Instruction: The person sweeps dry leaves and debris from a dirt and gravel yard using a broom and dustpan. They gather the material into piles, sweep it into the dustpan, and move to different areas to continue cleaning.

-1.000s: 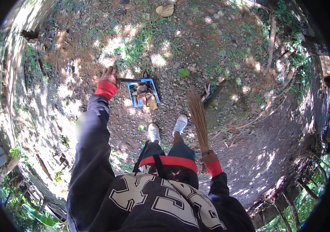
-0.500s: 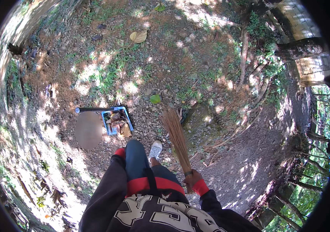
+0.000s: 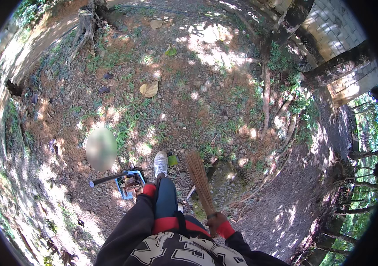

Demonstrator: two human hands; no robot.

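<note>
My right hand is closed around the bound end of a stick broom, whose brown bristles point ahead, away from me. Beside my left leg the red cuff of my left sleeve shows, but the hand and its fingers are hidden. A blue dustpan rests on the ground just left of that cuff, its long dark handle stretching leftward. Dry brown leaves fill the pan. One white shoe is planted ahead, next to a green leaf.
Stony ground with grass patches spreads ahead, holding a large yellowish leaf and another green leaf. A mossy rock lies right of the broom. Roots and a trunk stand at the right; a stump is far left.
I have stepped forward: one shoe is now farther ahead, and the dustpan has come closer, beside my left cuff. The broom stays in my right hand, its bristles nearer to me.
</note>
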